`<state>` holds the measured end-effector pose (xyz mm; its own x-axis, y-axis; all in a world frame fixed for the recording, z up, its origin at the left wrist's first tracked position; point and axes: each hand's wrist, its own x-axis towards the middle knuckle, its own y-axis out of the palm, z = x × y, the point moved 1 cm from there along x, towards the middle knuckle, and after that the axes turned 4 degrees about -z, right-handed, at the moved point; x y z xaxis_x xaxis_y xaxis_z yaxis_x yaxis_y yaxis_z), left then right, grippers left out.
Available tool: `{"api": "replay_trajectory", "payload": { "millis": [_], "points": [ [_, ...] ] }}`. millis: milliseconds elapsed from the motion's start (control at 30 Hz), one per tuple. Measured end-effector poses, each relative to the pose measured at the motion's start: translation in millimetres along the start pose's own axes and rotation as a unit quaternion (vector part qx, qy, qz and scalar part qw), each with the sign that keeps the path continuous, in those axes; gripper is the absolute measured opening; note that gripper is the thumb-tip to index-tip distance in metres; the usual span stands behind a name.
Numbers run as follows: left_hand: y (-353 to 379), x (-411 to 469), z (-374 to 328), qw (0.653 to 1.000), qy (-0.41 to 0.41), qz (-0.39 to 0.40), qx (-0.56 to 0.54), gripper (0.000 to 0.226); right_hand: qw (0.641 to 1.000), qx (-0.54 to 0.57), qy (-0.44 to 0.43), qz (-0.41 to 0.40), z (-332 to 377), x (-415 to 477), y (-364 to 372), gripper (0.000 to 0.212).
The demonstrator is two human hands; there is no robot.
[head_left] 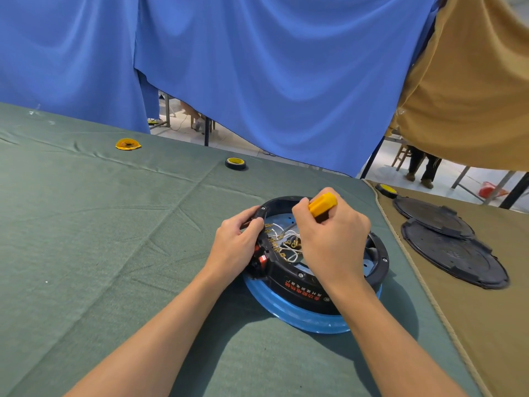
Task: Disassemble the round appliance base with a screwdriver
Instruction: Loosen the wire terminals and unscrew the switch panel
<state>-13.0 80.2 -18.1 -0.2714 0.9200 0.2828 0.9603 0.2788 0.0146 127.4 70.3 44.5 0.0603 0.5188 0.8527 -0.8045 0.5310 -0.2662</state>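
The round appliance base point(300, 293) lies upside down on the green cloth, a black ring over a blue rim, open at the top with white wires and brass terminals point(282, 242) showing inside. My left hand point(237, 247) grips the ring's left edge by the switch panel. My right hand point(332, 242) is curled round the yellow handle of the screwdriver point(322, 204), whose shaft points down into the base; the tip is hidden by my hand.
Two black round cover plates point(455, 253) lie on the tan cloth to the right. A tape roll point(235, 163) and a yellow disc point(128, 144) sit farther back on the green table point(100, 239). Another tape roll point(387, 190) lies at the seam. Blue and tan drapes hang behind.
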Motion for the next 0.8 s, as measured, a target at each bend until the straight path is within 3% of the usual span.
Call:
{"api": "replay_trajectory", "payload": {
  "millis": [233,800],
  "points": [
    [-1.8,-1.2,-2.7,1.0,-0.002,0.016,-0.017,0.032,0.993,0.054,0.089,-0.051,-2.4,8.9,2.5,0.042],
    [-1.5,0.2,-1.5,0.999,-0.012,0.014,-0.052,0.03,0.999,0.048,-0.002,0.013,6.4,3.2,12.7,0.04]
  ]
}}
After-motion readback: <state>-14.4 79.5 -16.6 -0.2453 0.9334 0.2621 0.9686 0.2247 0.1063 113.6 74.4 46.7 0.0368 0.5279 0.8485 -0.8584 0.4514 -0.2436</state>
